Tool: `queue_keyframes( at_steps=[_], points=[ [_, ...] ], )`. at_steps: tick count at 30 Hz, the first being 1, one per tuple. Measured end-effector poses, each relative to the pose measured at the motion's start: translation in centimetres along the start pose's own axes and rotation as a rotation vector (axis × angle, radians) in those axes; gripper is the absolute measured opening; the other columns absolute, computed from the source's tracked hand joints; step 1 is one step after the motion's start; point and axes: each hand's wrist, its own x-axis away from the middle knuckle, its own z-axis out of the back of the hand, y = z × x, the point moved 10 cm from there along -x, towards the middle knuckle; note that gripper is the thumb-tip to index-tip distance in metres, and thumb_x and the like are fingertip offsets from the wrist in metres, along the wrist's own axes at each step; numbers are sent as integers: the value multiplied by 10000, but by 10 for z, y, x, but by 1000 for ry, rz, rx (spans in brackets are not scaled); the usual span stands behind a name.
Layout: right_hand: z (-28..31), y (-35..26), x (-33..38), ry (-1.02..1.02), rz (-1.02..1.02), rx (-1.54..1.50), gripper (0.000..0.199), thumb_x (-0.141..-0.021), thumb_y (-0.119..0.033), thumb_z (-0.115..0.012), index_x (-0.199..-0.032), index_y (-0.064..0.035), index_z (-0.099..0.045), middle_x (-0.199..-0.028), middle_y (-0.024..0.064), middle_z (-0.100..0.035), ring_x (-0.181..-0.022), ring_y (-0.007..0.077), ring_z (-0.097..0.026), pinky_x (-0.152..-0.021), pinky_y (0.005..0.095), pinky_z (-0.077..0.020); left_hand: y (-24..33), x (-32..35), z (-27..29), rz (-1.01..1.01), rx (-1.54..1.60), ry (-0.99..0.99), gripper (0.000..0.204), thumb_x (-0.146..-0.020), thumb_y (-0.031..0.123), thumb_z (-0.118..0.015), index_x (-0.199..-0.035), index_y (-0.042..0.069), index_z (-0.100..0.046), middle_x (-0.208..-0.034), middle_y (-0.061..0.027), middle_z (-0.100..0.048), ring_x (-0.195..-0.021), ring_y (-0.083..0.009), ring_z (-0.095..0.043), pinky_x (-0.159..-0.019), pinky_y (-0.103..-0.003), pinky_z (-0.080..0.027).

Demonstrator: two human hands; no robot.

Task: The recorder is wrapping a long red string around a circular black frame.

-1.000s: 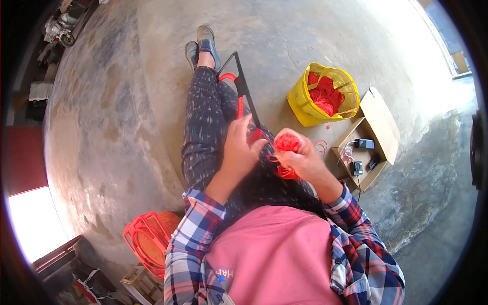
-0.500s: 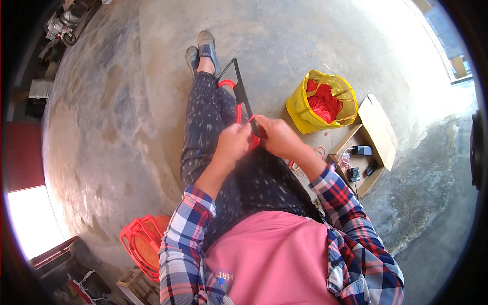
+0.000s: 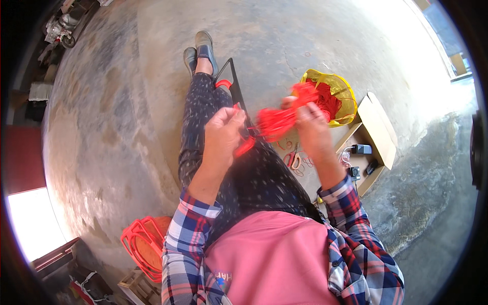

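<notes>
My left hand [image 3: 222, 133] pinches one end of the red netting [image 3: 274, 122], and my right hand [image 3: 311, 127] grips its bunched far end at 3 o'clock, both closed tight, stretched above my lap. The yellow bag [image 3: 345, 96] at 1 o'clock holds more red material; judged from this, work remains.

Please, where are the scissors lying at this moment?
In the head view, the scissors lie on the concrete floor on the person's right side, below the right hand and left of the open cardboard box.
</notes>
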Motion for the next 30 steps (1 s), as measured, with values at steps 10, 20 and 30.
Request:
queue_keyframes(
  at_steps=[10,20,30],
  points=[
    [116,13,97,-112,-419,-152,299,-989,-290,-533,-1170,-53,-561,-858,-7,-619,-637,99,-550,-617,269,-480,-59,-2,23,357,-32,70,409,-1003,465,-450,-879,79,-494,-757,-207,-637,-375,-39,-344,-334,-201,-209],
    [44,69,101,23,-517,-383,376,-946,-304,-617,-1183,-14,-583,-1041,75,-651,-907,163,-639,-801,321,-537,7,79,-50,-701,-1055,-137,348,-762,267,-792,-955,4,-672,-1140,-142,-578,-960,-278,-586,-852,-370,-479],
    [-9,44,17,-281,-332,-13,325,-947,-305,-591,-1117,-38,-666,-678,-57,-496,-568,32,-389,-505,210,-273,70,57,-25,-892,-913,9,362,-732,-127,-632,-1061,18,-666,-966,-90,-568,-950,-240,-576,-895,-326,-467]
  ],
)
